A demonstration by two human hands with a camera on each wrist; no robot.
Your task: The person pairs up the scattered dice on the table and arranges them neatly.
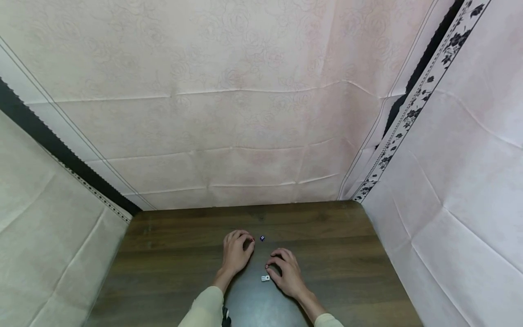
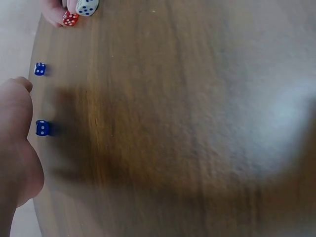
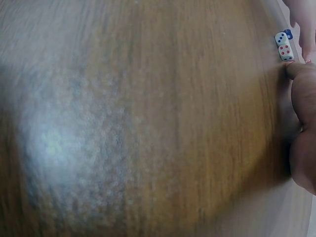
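My left hand is at the middle of the wooden table, thumb and index finger pinching a small red die. Just right of those fingertips lies a blue die. Close by the left hand in the left wrist view is another blue die, which the hand hides in the head view. My right hand pinches a second red die with white pips between thumb and index finger. Next to its thumb sit a white die with blue pips and a white die with red pips, side by side.
The brown wood-grain table has its far edge beyond the hands. Pale cloth hangs behind it and along the left and right sides. Glare lies on the near part of the tabletop.
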